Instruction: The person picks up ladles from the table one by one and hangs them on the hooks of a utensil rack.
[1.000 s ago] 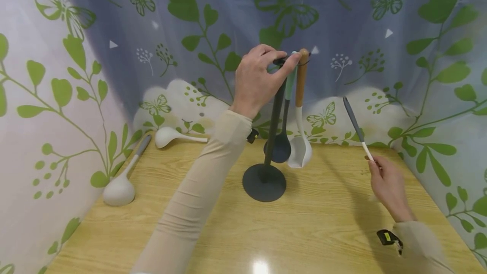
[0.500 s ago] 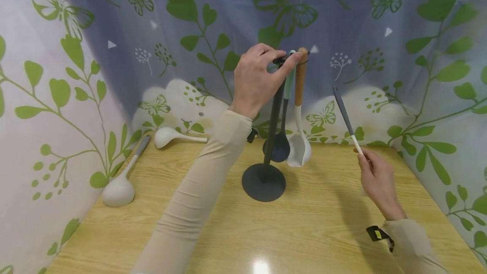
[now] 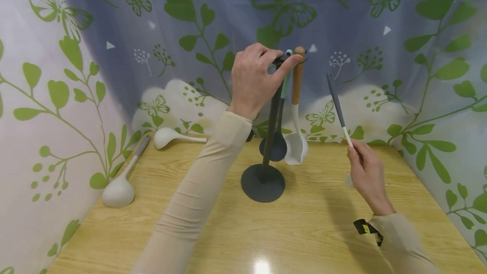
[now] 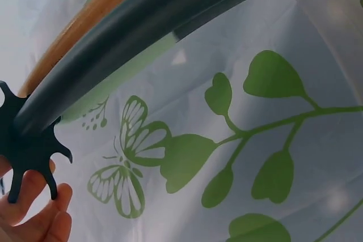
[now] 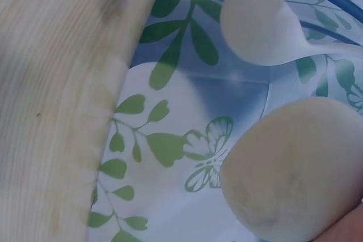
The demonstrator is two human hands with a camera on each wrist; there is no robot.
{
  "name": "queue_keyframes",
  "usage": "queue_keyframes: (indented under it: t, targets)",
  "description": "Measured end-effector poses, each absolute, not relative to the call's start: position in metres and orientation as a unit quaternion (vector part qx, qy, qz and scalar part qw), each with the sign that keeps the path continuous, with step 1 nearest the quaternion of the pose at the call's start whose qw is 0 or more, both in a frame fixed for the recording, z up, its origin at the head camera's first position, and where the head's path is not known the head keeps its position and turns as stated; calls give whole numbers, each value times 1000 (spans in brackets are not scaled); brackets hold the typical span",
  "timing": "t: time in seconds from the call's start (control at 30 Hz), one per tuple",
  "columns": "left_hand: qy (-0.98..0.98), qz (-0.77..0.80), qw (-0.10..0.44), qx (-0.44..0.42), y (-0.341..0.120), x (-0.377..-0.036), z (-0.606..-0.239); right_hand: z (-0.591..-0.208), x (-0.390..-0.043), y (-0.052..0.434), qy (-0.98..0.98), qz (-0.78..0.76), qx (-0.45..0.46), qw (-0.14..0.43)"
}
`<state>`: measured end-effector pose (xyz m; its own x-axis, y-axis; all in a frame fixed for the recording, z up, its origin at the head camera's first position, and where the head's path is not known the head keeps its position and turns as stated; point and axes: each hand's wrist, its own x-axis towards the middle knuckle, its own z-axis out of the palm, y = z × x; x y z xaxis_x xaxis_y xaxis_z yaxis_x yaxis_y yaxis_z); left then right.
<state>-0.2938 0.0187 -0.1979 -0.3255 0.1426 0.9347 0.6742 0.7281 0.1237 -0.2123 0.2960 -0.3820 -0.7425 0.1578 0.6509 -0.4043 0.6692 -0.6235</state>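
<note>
My left hand (image 3: 253, 79) grips the hooked top of a dark grey utensil stand (image 3: 271, 121); in the left wrist view its fingertips (image 4: 57, 213) lie under the hooks (image 4: 37, 148). On the stand hang a dark ladle with a mint handle (image 3: 274, 147) and a white ladle with a wooden handle (image 3: 296, 148). To the stand's right, my right hand (image 3: 368, 176) pinches the white shaft of a ladle (image 3: 336, 102), its grey handle pointing up. The right wrist view has that ladle's white bowl (image 5: 289, 168) in close-up; the hand mostly hides it in the head view.
Another white ladle with a grey handle (image 3: 119, 191) lies at the wooden table's (image 3: 304, 231) left edge. A second white ladle (image 3: 165, 138) lies along the back, its handle end hidden behind the left arm. A leaf-and-butterfly curtain (image 3: 205, 20) encloses the back and sides.
My right hand has moved left and slightly up toward the stand, carrying the grey-handled ladle. The left hand has kept its hold on the stand's top.
</note>
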Motion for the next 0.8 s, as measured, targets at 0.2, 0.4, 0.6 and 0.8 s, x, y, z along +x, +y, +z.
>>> queue_keyframes:
  t: [0.2, 0.4, 0.6, 0.8]
  targets:
    - [-757, -263, 531, -275, 17, -295, -199, -375, -212, 285, -829, 431, 92, 345]
    - [-759, -258, 534, -269, 17, -296, -199, -369, -210, 278, -823, 448, 99, 335]
    - [-769, -257, 520, -267, 18, -296, -199, -365, -208, 271, -814, 454, 117, 345]
    - [-763, -262, 523, -275, 17, -296, -200, -359, -206, 262, -805, 467, 120, 347]
